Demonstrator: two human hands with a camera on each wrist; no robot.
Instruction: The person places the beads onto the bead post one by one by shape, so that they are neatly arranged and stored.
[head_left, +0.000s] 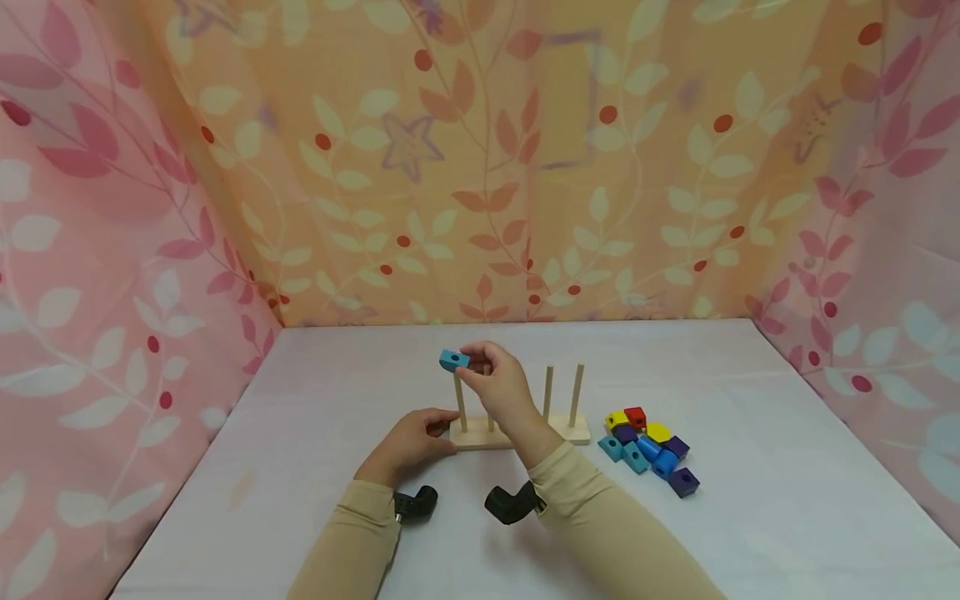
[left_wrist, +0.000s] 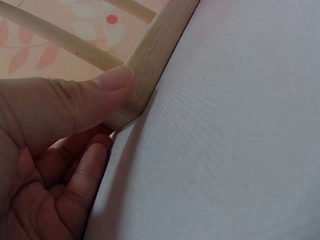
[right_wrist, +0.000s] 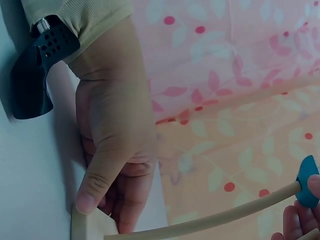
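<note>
Light blue, with a hole that faces up, the block (head_left: 449, 362) is at the top of the leftmost peg (head_left: 461, 404), on the left of the scene; whether the peg tip has already entered the hole, I cannot tell. The right hand (head_left: 502, 390) holds it by its right end, in a narrow pinch of thumb and fingers. The left hand (head_left: 405, 442) grips the left end of the wooden base (head_left: 480, 443), its thumb on the near side. For doing this step well, I think one should keep the block level, put the hole exactly over the peg, and let it go down without force, while the base is held firmly. The block's long axis runs roughly left to right, across the upright peg, and its free end points left.
</note>
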